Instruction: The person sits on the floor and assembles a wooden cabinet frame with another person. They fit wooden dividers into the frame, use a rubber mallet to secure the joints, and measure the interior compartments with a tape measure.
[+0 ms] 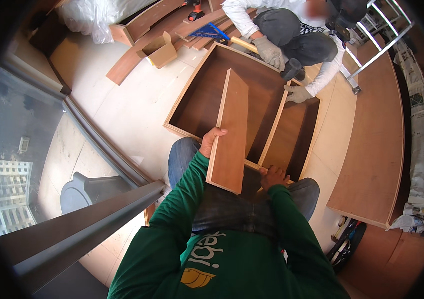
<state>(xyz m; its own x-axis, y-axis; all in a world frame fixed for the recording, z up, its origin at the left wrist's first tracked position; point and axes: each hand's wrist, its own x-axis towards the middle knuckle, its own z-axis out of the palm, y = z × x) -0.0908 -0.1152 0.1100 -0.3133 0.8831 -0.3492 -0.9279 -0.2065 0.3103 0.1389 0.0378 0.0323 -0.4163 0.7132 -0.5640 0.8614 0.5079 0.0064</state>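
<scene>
My left hand [212,141] is closed around the left edge of a reddish-brown wooden board [232,132], tilted up over the box. Below it lies an open wooden box [192,94] with a dark brown inside and pale edges. A divider [273,128] runs across the box, setting off a narrower right section. My right hand [274,178] grips the box's near edge beside the divider's near end; part of its fingers is hidden. Across from me, a crouching person's gloved hand [271,51] holds a rubber mallet [244,45]. Their other gloved hand [298,93] rests at the divider's far end.
An open cardboard box [161,51], loose planks [127,67], a blue set square [209,32] and a cordless drill [195,12] lie at the far left. A large wooden panel [369,144] and an aluminium ladder [381,47] are on the right. A metal-framed glass pane [27,129] stands left.
</scene>
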